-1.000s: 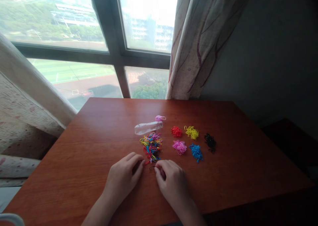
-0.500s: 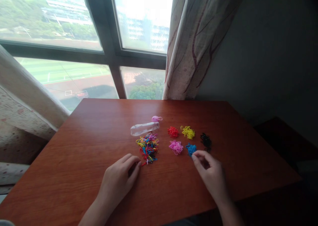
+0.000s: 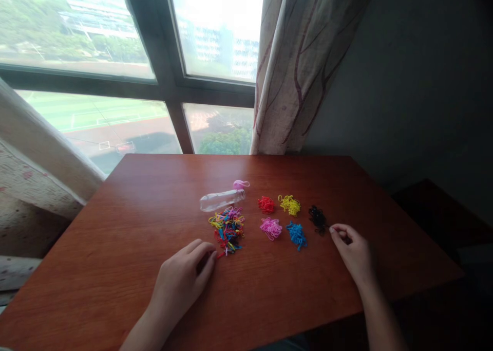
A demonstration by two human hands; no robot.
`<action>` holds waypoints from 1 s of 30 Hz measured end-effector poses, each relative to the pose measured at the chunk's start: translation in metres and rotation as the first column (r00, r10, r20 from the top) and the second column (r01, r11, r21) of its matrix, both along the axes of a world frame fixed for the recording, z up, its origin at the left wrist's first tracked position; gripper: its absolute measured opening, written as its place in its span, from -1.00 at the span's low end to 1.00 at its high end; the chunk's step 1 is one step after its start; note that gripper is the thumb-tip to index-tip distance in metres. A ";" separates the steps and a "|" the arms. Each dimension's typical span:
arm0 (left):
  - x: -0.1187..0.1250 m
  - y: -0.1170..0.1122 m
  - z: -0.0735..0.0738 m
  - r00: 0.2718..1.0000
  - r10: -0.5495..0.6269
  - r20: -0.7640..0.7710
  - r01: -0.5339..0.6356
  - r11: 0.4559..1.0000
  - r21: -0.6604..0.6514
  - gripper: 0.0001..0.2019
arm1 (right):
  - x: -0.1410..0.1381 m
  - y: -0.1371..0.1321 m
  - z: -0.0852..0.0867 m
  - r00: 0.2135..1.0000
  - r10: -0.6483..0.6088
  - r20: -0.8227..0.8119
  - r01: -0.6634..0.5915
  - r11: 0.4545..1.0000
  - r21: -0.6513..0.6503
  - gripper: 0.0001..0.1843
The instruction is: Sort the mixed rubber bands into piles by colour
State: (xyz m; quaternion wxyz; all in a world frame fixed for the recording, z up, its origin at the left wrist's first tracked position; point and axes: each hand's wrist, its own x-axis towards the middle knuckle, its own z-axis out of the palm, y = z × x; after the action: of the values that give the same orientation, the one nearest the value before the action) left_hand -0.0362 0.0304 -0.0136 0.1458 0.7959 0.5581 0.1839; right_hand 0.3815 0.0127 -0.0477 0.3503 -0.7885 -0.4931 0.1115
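Observation:
Small rubber bands lie in heaps on the wooden table (image 3: 127, 227). My right hand (image 3: 354, 253) pinches thumb against forefinger at the right edge of the black rubber band pile (image 3: 317, 219); a thin dark band seems to run to its fingertips. My left hand (image 3: 185, 271) rests on the wood with fingers curled and the tips close together. They lie beside the near edge of the mixed-colour rubber band pile (image 3: 228, 227), by a red band; what is between them is hidden. Left of the black pile lies the blue rubber band pile (image 3: 296, 235).
Red (image 3: 266, 204), yellow (image 3: 289, 205) and pink rubber band piles (image 3: 271, 228) sit mid-table. Behind the mixed pile lies a clear plastic bottle (image 3: 221, 200) on its side, with a pink looped cap (image 3: 239, 184) near its mouth. A window and curtains (image 3: 281, 109) stand beyond.
My right hand has moved right, from the blue pile to the black pile. The blue pile now shows fully and reaches nearer to me. My left hand has stayed by the mixed pile.

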 end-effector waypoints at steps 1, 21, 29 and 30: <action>0.000 0.000 0.000 1.000 0.000 -0.002 0.000 1.000 -0.003 -0.79 | -0.001 0.001 0.000 1.000 0.010 0.011 -0.010 1.000 -0.002 -0.57; 0.001 0.000 0.002 1.000 -0.007 -0.027 0.006 1.000 -0.029 -0.78 | -0.090 -0.013 0.034 0.965 0.209 -0.155 -0.197 0.976 0.095 -0.65; 0.001 -0.001 0.004 0.999 -0.031 -0.015 0.030 0.999 -0.042 -0.79 | -0.160 -0.013 0.029 0.862 0.477 -0.170 -0.464 0.879 0.114 -0.77; 0.001 -0.001 0.004 0.999 -0.031 -0.017 0.031 0.999 -0.042 -0.79 | -0.166 -0.013 0.027 0.849 0.501 -0.168 -0.488 0.865 0.112 -0.79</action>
State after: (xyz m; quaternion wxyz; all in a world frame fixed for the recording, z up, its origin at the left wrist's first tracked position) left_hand -0.0355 0.0292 -0.0093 0.1602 0.8028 0.5507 0.1630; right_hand 0.2156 -0.0002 -0.0205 0.3810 -0.6086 -0.6468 0.2568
